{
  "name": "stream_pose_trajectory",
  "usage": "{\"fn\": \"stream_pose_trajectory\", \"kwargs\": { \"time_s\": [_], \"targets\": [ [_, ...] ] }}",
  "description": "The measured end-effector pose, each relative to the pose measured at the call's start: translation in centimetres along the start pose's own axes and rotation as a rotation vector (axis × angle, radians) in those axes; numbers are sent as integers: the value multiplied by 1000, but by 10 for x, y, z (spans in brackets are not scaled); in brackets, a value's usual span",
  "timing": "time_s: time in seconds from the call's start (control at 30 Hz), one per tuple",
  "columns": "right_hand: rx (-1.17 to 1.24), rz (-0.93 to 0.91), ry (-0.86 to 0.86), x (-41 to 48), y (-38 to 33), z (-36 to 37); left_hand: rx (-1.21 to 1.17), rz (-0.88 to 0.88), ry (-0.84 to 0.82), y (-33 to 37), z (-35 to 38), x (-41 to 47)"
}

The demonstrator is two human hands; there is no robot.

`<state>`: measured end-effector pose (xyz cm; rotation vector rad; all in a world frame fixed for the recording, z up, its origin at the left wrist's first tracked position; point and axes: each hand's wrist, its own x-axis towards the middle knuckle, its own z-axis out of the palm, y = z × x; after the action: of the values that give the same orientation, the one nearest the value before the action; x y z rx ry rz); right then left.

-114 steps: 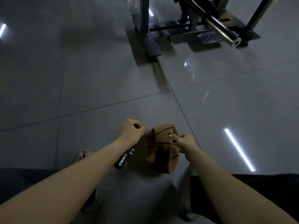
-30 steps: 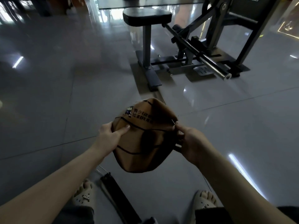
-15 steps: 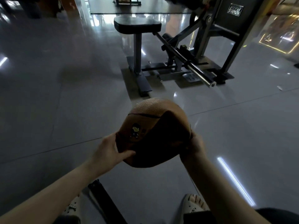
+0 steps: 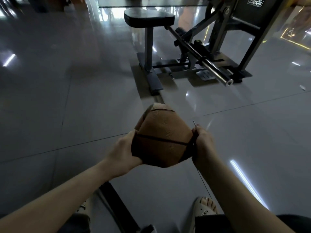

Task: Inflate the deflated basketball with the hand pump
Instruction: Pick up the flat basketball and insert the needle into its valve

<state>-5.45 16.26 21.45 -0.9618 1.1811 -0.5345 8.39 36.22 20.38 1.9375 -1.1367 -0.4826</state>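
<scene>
You hold the basketball (image 4: 161,138) in the air in front of you, above the floor (image 4: 67,115), one hand on each side. It is clearly flat: the skin is folded and the near face is sunken.

Your left hand (image 4: 123,151) grips the ball's left lower side, thumb on the near face and fingers behind. Your right hand (image 4: 204,145) is curled at the ball's right edge and pinches the needle (image 4: 193,123). The thin tip stands up just above your fingers and points up and away from you, not into the ball. From this hand a thin hose (image 4: 202,180) drops down toward the floor.

The coming move turns on this: the needle is touching or just beside the right edge, but I cannot see the valve on any face that shows. I judge you must turn the ball with the left hand until the valve faces the right hand, and then bring the tip in line with it.

The hand pump (image 4: 117,204) lies on the floor between your feet, under your left forearm. Its long axis runs from far-left to near-right, so the left hand is the nearer one to it.

The count: one ball, one needle, one hose, one pump, two hands, both busy.
</scene>
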Motion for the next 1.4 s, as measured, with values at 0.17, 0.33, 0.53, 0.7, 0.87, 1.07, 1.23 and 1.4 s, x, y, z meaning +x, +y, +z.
{"fn": "stream_pose_trajectory", "kwargs": {
  "time_s": [0.17,0.33,0.53,0.7,0.87,1.07,1.23,1.4],
  "targets": [
    [-17,229,9,8,8,-7,304,414,7,1,4,-6],
    [-146,238,-92,11,7,-17,495,579,-55,1,3,-8],
    [-106,-95,-4,-4,-25,-5,724,792,-40,0,2,-6],
    [-294,-224,44,-6,-4,4,835,910,-35,1,12,-11],
    [-334,-313,125,-2,14,3,900,907,41,8,19,-15],
    [-487,-724,230,-12,3,-1,456,254,217,-2,6,-6],
    [-384,-884,133,-24,4,2,-347,-606,-51,3,-5,7],
    [-407,-735,71,-20,19,-1,-198,-361,175,11,-4,6]
  ]
}}
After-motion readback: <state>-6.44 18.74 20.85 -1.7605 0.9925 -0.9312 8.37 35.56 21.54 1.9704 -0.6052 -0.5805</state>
